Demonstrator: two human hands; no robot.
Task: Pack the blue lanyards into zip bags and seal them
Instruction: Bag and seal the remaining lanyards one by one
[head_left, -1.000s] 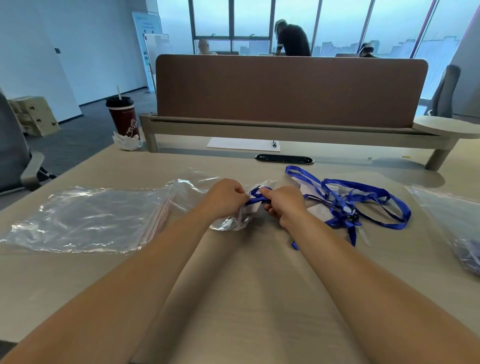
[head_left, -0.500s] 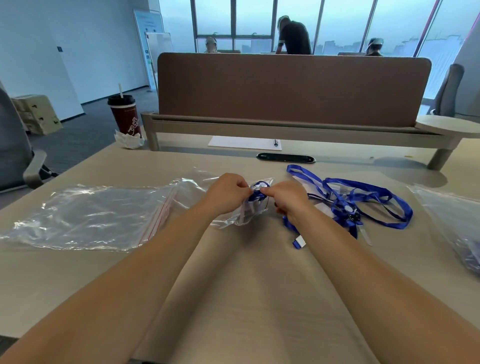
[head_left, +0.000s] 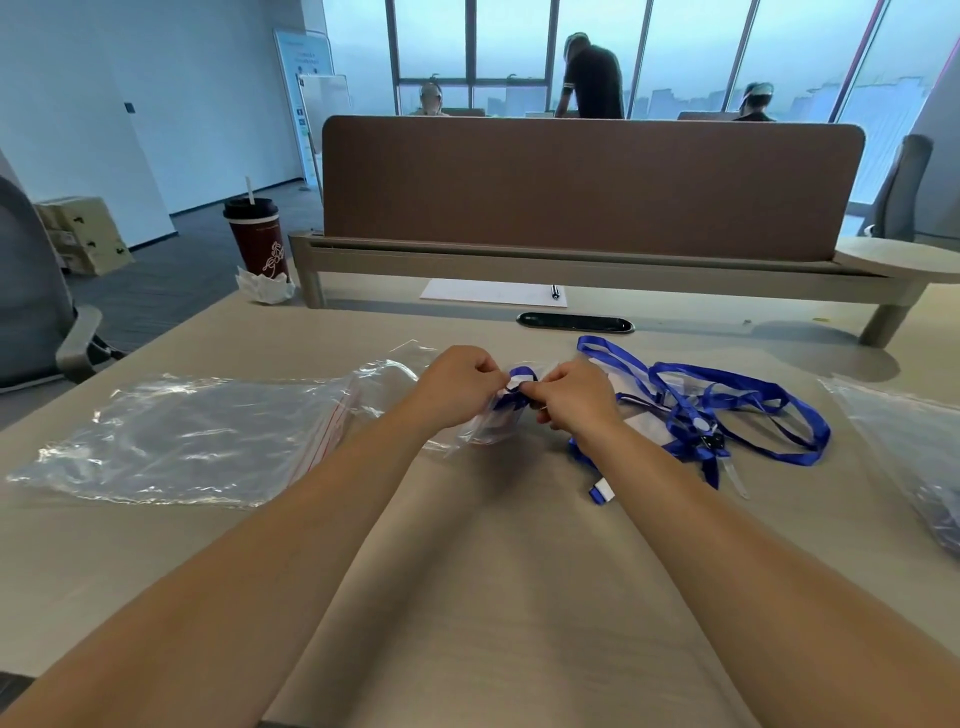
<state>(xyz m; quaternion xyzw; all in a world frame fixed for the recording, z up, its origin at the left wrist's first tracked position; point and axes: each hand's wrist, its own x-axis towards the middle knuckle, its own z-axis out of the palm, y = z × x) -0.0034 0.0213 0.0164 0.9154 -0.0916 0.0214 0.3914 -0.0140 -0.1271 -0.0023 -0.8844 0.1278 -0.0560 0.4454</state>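
Feeding a folded blue lanyard (head_left: 519, 375) into the small zip bag (head_left: 485, 428): the left hand (head_left: 457, 387), fingers curled, pinches the bag's mouth, while the right hand (head_left: 574, 397), fingers likewise curled, pinches the lanyard bundle at that mouth; part of the strap appears to be inside. The step is probably best done by holding the mouth wide and pushing the bundle in compactly, so that no loop lies across the zip track. The loose lanyards (head_left: 727, 410) lie just right of the small zip bag, and a large zip bag (head_left: 197, 436) lies to its left.
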